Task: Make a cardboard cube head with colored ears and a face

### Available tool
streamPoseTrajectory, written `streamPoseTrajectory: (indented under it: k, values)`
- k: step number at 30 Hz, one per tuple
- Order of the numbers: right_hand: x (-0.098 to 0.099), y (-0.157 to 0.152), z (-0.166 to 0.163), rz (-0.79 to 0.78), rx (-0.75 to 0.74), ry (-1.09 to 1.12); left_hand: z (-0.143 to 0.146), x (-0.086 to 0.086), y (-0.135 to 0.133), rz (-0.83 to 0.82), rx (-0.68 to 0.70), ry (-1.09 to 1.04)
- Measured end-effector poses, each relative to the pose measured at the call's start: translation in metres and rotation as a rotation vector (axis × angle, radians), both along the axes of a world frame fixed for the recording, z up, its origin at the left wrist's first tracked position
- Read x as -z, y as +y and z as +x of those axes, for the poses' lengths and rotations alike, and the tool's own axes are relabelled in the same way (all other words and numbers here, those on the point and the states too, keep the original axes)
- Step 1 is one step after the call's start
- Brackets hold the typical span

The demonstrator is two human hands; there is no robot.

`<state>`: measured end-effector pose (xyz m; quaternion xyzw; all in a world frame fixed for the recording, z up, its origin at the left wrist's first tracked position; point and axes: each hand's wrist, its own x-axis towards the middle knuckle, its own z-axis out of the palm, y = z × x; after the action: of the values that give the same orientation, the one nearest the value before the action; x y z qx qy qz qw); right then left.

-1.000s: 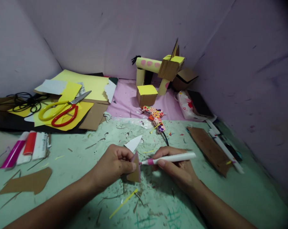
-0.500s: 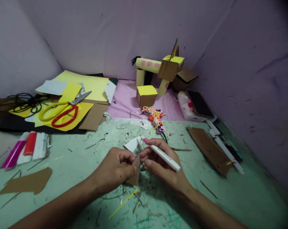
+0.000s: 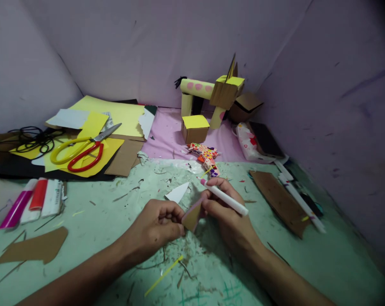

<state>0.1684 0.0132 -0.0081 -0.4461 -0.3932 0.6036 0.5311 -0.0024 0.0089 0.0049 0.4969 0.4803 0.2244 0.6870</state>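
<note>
Between my two hands is a small cardboard piece (image 3: pixel 192 217), brown on the side facing me and pinkish along its edge. My left hand (image 3: pixel 158 227) is closed, its fingers pinching the piece's left end. With my right hand (image 3: pixel 232 216) I grip a white marker (image 3: pixel 229 199) whose pink tip points up and left. Fingertips of that same hand also touch the right end of the cardboard. Just beyond the hands lies a pointed white paper scrap (image 3: pixel 178 193). Farther back is a flower-patterned glue gun (image 3: pixel 206 157).
Scissors (image 3: pixel 84 148) rest on coloured paper at the left, near glue tubes (image 3: pixel 37 197) and a cardboard cutout (image 3: pixel 35 246). At the back stand a spotted paper animal (image 3: pixel 198 87) and a yellow-topped box (image 3: pixel 195 127). A cardboard strip (image 3: pixel 277 204) lies on the right.
The cardboard piece has turned and shifted up and right, showing more of its brown face. My right hand and the marker have moved slightly right. The left hand stays nearly in place.
</note>
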Motion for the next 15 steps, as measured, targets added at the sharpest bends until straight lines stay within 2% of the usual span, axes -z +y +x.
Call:
streamPoseTrajectory:
  k: [4, 12, 15]
  values:
    - [-0.0019, 0.0004, 0.0002, 0.023, 0.043, -0.025, 0.0023, 0.003, -0.0003, 0.003, -0.014, -0.002]
    - [-0.0016, -0.0008, -0.0027, 0.065, -0.001, -0.046, 0.0058, 0.0036, -0.0002, 0.06, -0.066, 0.064]
    - [-0.0009, -0.0003, 0.0048, 0.157, 0.109, -0.114, 0.0079, 0.0023, 0.0016, 0.068, -0.104, 0.083]
